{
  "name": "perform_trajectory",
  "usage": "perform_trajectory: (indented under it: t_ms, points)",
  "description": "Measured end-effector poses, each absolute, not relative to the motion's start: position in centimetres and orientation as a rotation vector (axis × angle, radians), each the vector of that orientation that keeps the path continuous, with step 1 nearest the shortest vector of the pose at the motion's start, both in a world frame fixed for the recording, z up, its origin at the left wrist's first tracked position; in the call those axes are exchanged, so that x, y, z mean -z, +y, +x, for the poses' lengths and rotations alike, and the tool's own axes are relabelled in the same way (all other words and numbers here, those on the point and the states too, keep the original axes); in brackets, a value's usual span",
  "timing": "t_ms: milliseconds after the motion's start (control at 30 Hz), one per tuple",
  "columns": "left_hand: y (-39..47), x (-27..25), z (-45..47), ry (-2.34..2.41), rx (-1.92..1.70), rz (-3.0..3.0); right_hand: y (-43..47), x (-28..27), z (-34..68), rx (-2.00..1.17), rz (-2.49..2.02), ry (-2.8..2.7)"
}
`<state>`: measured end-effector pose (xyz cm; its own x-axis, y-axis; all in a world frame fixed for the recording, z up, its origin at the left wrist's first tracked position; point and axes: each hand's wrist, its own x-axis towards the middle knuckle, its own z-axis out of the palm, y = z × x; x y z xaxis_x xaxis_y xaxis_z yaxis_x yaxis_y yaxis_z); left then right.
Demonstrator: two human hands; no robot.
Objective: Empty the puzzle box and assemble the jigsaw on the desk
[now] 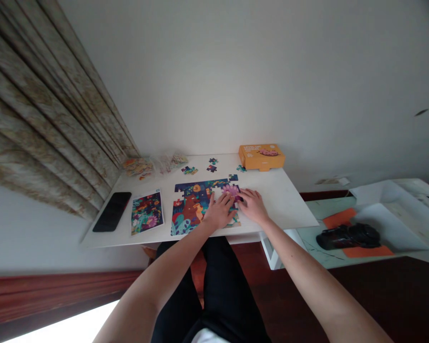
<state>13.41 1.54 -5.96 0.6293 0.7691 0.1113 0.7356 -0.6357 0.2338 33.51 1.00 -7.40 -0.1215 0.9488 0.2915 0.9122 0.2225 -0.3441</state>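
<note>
A partly assembled jigsaw puzzle (pixel 190 209) with a colourful animal picture lies near the table's front edge. My left hand (pixel 219 209) rests on its right part, fingers stretched out and apart. At the puzzle's right side, my right hand (pixel 252 205) has its fingers extended, tips touching the purple pieces (pixel 232 190); no piece is visibly gripped. White gaps show above my left hand and at the puzzle's left edge. A loose puzzle piece (pixel 233 177) sits just beyond the top edge. What lies under both hands is hidden.
More loose pieces (pixel 211 168) lie toward the wall. An orange box (pixel 261 157) stands back right, plastic bags (pixel 164 163) back left. A picture card (pixel 147 212) and black phone (pixel 112 212) lie left. Right of the table (pixel 282 205), a lower surface holds a black object (pixel 348 236).
</note>
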Motion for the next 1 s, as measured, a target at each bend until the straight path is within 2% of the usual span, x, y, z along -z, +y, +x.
perform_trajectory:
  t_ms: [567, 1000]
  points:
    - [0.9, 5.5, 12.7, 1.201, -0.525, 2.73, 1.0, 7.5, 33.4, -0.108, -1.712, -2.031]
    - [2.6, 5.1, 13.7, 1.347, -0.361, 2.585, 1.1, 7.5, 33.5, -0.106, -1.742, -2.048]
